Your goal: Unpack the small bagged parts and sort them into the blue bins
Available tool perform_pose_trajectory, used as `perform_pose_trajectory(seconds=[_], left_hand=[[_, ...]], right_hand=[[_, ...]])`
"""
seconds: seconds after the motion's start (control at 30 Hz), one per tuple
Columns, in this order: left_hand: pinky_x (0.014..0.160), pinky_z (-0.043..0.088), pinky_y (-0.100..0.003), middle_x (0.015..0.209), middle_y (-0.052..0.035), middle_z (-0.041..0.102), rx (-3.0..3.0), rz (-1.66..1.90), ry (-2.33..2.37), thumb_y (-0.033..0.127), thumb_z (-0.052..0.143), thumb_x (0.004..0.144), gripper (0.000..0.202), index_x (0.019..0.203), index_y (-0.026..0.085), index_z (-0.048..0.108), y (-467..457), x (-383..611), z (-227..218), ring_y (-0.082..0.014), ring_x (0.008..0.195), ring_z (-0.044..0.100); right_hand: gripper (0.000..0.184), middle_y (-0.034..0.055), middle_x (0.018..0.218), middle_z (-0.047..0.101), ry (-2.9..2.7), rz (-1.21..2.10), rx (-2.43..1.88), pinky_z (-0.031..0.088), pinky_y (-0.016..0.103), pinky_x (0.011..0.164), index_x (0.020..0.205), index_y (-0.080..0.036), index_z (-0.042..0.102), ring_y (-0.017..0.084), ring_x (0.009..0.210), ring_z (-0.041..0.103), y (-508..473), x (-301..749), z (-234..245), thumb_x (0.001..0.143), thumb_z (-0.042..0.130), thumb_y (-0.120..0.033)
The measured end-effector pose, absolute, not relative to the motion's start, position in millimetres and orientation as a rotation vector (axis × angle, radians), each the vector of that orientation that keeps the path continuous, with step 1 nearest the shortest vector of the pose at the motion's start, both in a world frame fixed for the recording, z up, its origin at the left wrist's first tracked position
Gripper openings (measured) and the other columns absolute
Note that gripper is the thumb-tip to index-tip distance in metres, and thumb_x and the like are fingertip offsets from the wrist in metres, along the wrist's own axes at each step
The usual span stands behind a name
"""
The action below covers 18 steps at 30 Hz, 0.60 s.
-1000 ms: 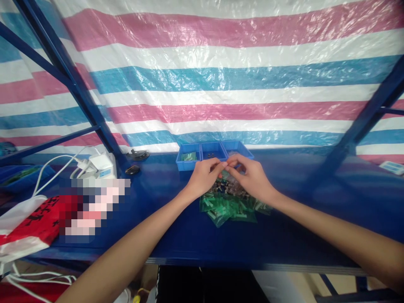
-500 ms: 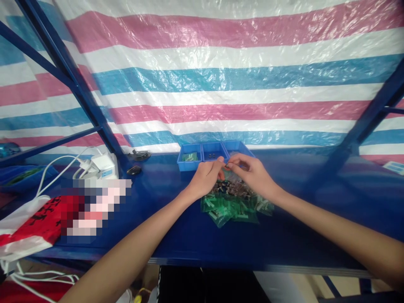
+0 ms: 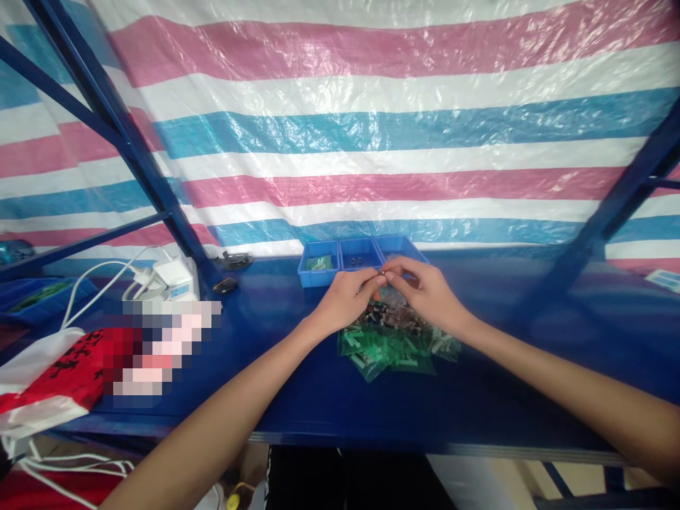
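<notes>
My left hand (image 3: pixel 348 296) and my right hand (image 3: pixel 419 285) meet fingertip to fingertip over a heap on the blue table. Both are closed in a pinch around a small dark part (image 3: pixel 382 273), too tiny to name. Below them lie green plastic bags (image 3: pixel 380 350) with pale pieces inside, and a pile of small brown and dark parts (image 3: pixel 398 316), partly covered by my right hand. Just behind stand three joined blue bins: the left bin (image 3: pixel 303 273) holds greenish bags, the middle bin (image 3: pixel 348 249) a few small dark pieces. My right hand hides part of the right bin (image 3: pixel 401 245).
On the left are a white power strip with plugs (image 3: pixel 175 280), a black computer mouse (image 3: pixel 225 285), a dark coiled item (image 3: pixel 237 261) and a red and white bag (image 3: pixel 64 368). Blue posts (image 3: pixel 143 166) rise at both sides, before a striped plastic sheet (image 3: pixel 372 134).
My fingertips have drawn closer together around the small part, and my left thumb has moved lower. The bins and the bags have stayed in place.
</notes>
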<state>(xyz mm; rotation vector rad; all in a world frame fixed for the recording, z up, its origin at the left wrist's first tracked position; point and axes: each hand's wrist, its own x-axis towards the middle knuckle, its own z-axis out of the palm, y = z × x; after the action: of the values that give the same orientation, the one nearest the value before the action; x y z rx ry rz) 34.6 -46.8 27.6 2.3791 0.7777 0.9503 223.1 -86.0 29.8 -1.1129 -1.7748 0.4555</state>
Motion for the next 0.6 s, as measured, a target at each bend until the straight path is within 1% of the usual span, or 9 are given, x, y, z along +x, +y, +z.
perform_pose_trajectory(seconds=[0.07,0.13,0.23,0.3,0.43,0.5,0.6], left_hand=[[0.063,0.039,-0.024,0.069,0.0023,0.067,2.386,0.975,0.808,0.037,0.045,0.105,0.04,0.076,0.017,0.064,-45.4,34.1,26.6,-0.0113,0.061,0.058],[0.061,0.038,-0.025,0.067,0.0027,0.064,2.389,0.999,0.85,0.04,0.047,0.104,0.039,0.077,0.018,0.064,-44.1,33.8,26.0,-0.0112,0.059,0.056],[0.061,0.039,-0.024,0.069,0.003,0.064,2.351,1.077,0.896,0.042,0.052,0.102,0.028,0.093,0.019,0.066,-42.9,33.7,26.1,-0.012,0.061,0.057],[0.066,0.043,-0.024,0.079,0.0013,0.069,2.326,1.122,0.877,0.037,0.054,0.101,0.02,0.104,0.021,0.065,-43.1,33.8,26.7,-0.0133,0.07,0.062],[0.072,0.047,-0.024,0.102,-0.0025,0.074,2.331,1.124,0.779,0.025,0.053,0.1,0.018,0.109,0.022,0.068,-45.2,34.3,27.8,-0.0158,0.09,0.068],[0.071,0.048,-0.024,0.103,-0.0024,0.075,2.301,1.101,0.754,0.021,0.056,0.098,0.019,0.112,0.022,0.069,-45.7,35.2,26.8,-0.0165,0.093,0.07],[0.069,0.049,-0.024,0.097,-0.0019,0.077,2.215,1.118,0.768,0.019,0.062,0.094,0.017,0.108,0.021,0.071,-44.1,37.2,23.0,-0.017,0.09,0.072]], right_hand=[[0.022,0.0065,0.088,0.071,-1.789,0.442,-1.127,0.049,0.033,0.069,0.099,-0.02,0.069,0.022,0.08,0.065,-85.2,223.0,27.8,0.094,0.059,-0.039],[0.021,0.0065,0.088,0.071,-1.802,0.436,-1.139,0.049,0.033,0.068,0.096,-0.02,0.069,0.022,0.08,0.064,-85.0,222.4,26.0,0.093,0.06,-0.039],[0.022,0.0052,0.084,0.07,-1.817,0.443,-1.148,0.048,0.033,0.066,0.09,-0.02,0.068,0.02,0.075,0.062,-85.7,220.5,24.3,0.093,0.06,-0.04],[0.023,0.0042,0.081,0.07,-1.82,0.452,-1.147,0.047,0.032,0.065,0.089,-0.02,0.068,0.019,0.071,0.06,-86.4,219.3,24.0,0.094,0.059,-0.04],[0.027,0.0031,0.077,0.067,-1.821,0.441,-1.159,0.045,0.031,0.064,0.087,-0.02,0.067,0.018,0.068,0.058,-87.1,219.4,24.9,0.097,0.056,-0.041],[0.029,0.0027,0.076,0.066,-1.813,0.411,-1.175,0.044,0.031,0.063,0.084,-0.02,0.067,0.018,0.068,0.057,-87.1,220.6,25.7,0.097,0.055,-0.042],[0.031,0.0017,0.074,0.064,-1.786,0.364,-1.198,0.042,0.03,0.062,0.081,-0.02,0.065,0.017,0.067,0.056,-86.9,222.2,26.5,0.096,0.057,-0.045]])
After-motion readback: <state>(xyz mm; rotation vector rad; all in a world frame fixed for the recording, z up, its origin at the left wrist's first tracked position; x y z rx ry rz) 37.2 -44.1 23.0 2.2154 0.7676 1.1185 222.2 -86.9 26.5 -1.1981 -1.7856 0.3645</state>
